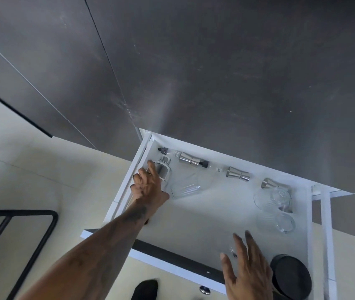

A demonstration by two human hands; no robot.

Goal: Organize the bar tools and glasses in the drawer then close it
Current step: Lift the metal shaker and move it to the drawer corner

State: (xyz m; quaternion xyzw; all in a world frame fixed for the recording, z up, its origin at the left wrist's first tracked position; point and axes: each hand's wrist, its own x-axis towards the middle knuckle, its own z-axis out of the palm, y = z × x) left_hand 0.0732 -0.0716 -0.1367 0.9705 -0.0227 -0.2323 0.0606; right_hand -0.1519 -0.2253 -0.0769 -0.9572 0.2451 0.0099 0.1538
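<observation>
Both forearms are bare — no sleeve, watch or glove shows on either. The left arm carries dark tattoo marks along its length, densest near the wrist, with more dark marks across the back of the left hand. The right hand shows four long fingers and a thumb — no ring visible.

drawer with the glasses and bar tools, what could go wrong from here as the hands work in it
1. The left hand reaches to the shaker right beside a clear decanter; a careless pull could knock the glass.
2. The clear glasses on the right lie on their sides, so they may roll or clink together if the drawer is shut hard.
3. The right hand hovers open over the front; it could get pinched on closing.
</observation>
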